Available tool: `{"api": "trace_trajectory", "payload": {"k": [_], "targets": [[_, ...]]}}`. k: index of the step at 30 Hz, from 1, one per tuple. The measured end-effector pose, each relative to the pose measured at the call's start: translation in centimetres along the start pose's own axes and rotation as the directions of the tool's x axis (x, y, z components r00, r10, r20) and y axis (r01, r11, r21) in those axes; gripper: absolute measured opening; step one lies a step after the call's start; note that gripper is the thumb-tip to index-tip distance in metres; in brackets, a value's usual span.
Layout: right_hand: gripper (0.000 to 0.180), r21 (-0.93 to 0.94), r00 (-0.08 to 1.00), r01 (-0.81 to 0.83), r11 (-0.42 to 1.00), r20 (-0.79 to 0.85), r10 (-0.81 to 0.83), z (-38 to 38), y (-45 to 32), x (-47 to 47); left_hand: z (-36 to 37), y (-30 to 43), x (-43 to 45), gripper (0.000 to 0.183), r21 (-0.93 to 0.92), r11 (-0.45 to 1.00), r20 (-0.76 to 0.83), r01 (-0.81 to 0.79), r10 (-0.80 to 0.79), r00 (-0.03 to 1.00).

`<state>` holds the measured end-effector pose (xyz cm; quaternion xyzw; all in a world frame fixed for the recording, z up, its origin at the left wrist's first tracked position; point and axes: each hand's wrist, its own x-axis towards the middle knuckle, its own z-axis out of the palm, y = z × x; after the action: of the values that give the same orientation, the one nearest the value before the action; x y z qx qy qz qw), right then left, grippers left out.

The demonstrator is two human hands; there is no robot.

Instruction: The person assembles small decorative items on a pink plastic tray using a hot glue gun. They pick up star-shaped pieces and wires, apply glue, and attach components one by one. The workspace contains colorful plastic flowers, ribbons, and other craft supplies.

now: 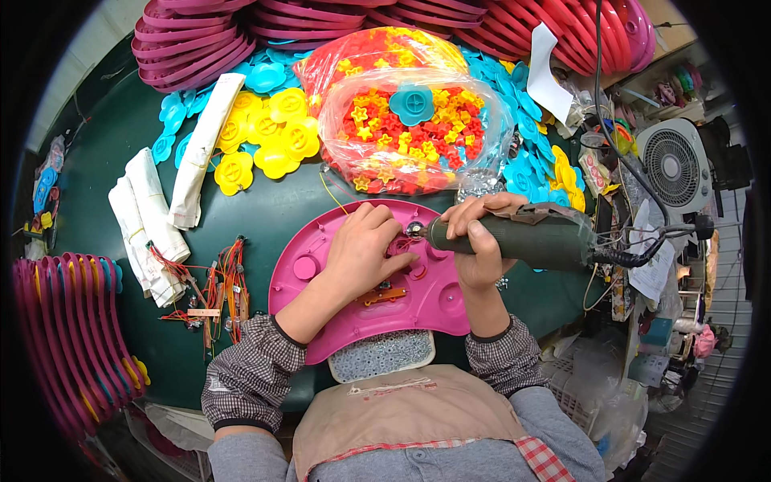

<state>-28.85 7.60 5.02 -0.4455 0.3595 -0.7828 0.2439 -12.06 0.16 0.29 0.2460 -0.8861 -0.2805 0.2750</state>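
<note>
A pink plastic toy shell (325, 241) lies on the dark green table with its ribbed inner side up. My left hand (367, 247) rests on the shell's middle, fingers beside red wires. My right hand (482, 235) is wrapped around a dark green electric screwdriver (518, 238), held almost level from the right. The tool's tip meets a small round metal part (415, 229) near the shell's upper edge; the exact contact is too small to tell. A small orange-brown circuit board (382, 296) with parts sits in the shell below my left hand.
A tray of small metal screws or washers (385, 355) is in front of me. Wired boards (226, 295) and white paper-wrapped bundles (144, 223) lie left. Beyond are yellow flower pieces (277, 132), a bag of small stars (415, 138) and stacked pink shells (187, 42). A fan (671, 159) stands right.
</note>
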Motion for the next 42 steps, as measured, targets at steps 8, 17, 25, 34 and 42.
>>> {"api": "trace_trajectory", "payload": {"k": [8, 17, 25, 34, 42], "targets": [[0.033, -0.075, 0.988, -0.112, 0.991, 0.095, 0.118, 1.9, -0.7, 1.6, 0.0, 0.1, 0.0, 0.042, 0.009, 1.0, 0.013, 0.007, -0.007, 1.0], [0.032, -0.239, 0.961, -0.129, 0.962, 0.207, 0.181, 1.4, 2.2, 0.9, -0.3, -0.2, 0.6, 0.034, -0.043, 0.999, -0.062, 0.017, -0.02, 0.998], [0.038, 0.135, 0.988, -0.149, 0.98, 0.068, 0.141, -0.1, 1.5, 2.7, -1.4, -2.5, 0.6, 0.016, 0.055, 0.997, -0.257, 0.058, -0.042, 0.965], [0.043, -0.182, 0.972, 0.201, 0.963, -0.084, -0.219, -7.4, -6.4, 0.4, -4.7, -1.9, -0.9, 0.023, 0.409, 0.903, 0.037, -0.133, 0.129, 0.991], [0.062, -0.937, 0.833, 0.063, 0.342, -0.139, -0.536, -16.1, -9.1, -2.4, -4.5, -3.8, 1.0, 0.017, 0.436, 0.847, 0.191, -0.305, 0.244, 0.951]]}}
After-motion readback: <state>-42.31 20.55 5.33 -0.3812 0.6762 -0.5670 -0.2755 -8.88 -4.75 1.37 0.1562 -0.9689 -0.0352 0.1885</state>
